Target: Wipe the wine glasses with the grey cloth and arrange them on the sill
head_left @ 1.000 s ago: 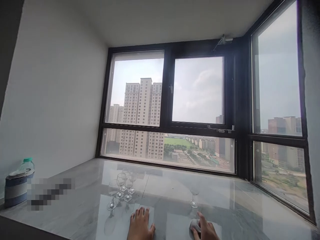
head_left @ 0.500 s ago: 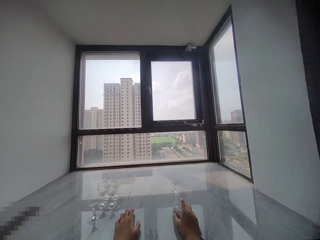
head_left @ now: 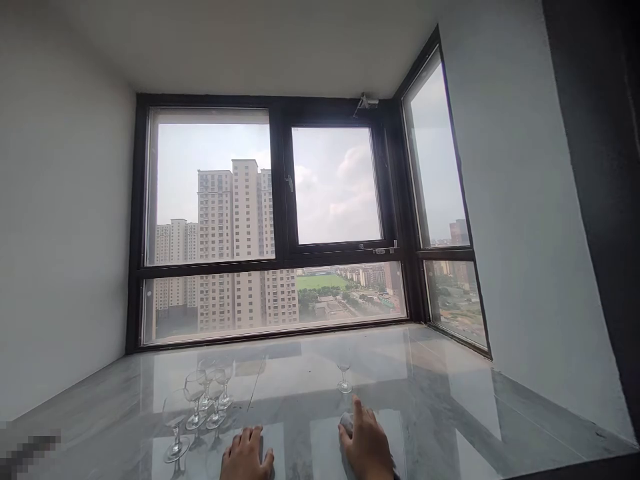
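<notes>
Comparing with a second ago, the view has swung right: the blue tub and bottle that sat far left are gone from sight, and more of the right-hand wall shows. Both hands have stayed low on the counter (head_left: 450,407), roughly where they were half a second back.

Left hand (head_left: 247,455) lies flat and empty, palm down, fingers spread a bit on the glossy grey stone. Nothing gripped there.

Right hand (head_left: 367,445) is pressed over a small grey-white cloth (head_left: 345,421), and only a bit of it peeks out by the fingertips, on the thumb side. Index finger is stretched forward, the rest curl loosely over the cloth. Looks like it's holding the cloth down against the counter rather than pinching it, but most of it is hidden under the palm so I can't say how it's folded.

Just ahead of the right hand stands a lone glass (head_left: 344,377), small, stemmed, clear, upright, not touching the fingers. Ahead and to the left of the left hand there's a cluster of glasses (head_left: 207,393), same sort, all upright and close together, with one more glass (head_left: 175,433) standing a little apart on the near side. Behind it all is the window (head_left: 280,227), dark frame, tower blocks outside.
</notes>
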`<control>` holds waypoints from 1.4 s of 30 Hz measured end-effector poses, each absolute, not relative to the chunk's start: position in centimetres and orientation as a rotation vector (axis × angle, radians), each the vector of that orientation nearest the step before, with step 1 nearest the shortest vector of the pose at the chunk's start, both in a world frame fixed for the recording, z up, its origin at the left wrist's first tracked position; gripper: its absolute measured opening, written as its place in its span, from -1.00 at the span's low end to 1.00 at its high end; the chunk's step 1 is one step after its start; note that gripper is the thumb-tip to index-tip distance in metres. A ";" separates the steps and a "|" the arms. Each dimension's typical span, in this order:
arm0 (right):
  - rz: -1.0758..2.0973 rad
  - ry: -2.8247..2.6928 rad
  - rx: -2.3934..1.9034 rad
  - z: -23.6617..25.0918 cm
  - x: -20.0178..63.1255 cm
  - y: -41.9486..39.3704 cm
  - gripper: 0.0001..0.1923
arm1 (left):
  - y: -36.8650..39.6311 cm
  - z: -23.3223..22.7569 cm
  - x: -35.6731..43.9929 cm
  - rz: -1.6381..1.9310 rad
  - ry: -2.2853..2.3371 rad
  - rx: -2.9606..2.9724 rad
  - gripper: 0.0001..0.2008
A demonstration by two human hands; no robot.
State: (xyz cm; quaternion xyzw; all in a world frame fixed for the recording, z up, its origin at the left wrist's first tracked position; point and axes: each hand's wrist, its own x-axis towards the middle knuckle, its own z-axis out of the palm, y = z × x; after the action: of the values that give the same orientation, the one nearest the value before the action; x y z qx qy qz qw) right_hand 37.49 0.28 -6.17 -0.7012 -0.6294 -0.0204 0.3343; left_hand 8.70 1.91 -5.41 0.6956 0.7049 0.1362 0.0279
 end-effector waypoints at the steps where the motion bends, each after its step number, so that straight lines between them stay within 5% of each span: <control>1: -0.061 -1.637 -1.830 -6.3 37.5 0.4 -0.45 | 1.9 -5.3 8.7 0.414 2.176 2.147 -0.41; 24: -0.122 -1.629 -1.850 -6.3 37.2 0.4 -0.50 | 1.5 -4.0 8.9 0.312 2.218 2.054 -0.40; 31: -0.118 -1.664 -1.862 -6.3 37.5 0.4 -0.53 | 0.1 -4.0 8.3 0.741 2.810 1.415 -0.52; 42: -0.162 -1.690 -1.861 -5.7 37.5 -0.2 -0.54 | 1.3 -4.0 4.4 0.950 2.871 1.171 -0.51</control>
State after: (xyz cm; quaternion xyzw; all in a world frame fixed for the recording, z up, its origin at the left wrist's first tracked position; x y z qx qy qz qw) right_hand 37.51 -0.24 -5.74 -0.7032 -0.6386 -0.0613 0.3065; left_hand 4.45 1.26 -3.96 0.3606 0.8842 0.2925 -0.0503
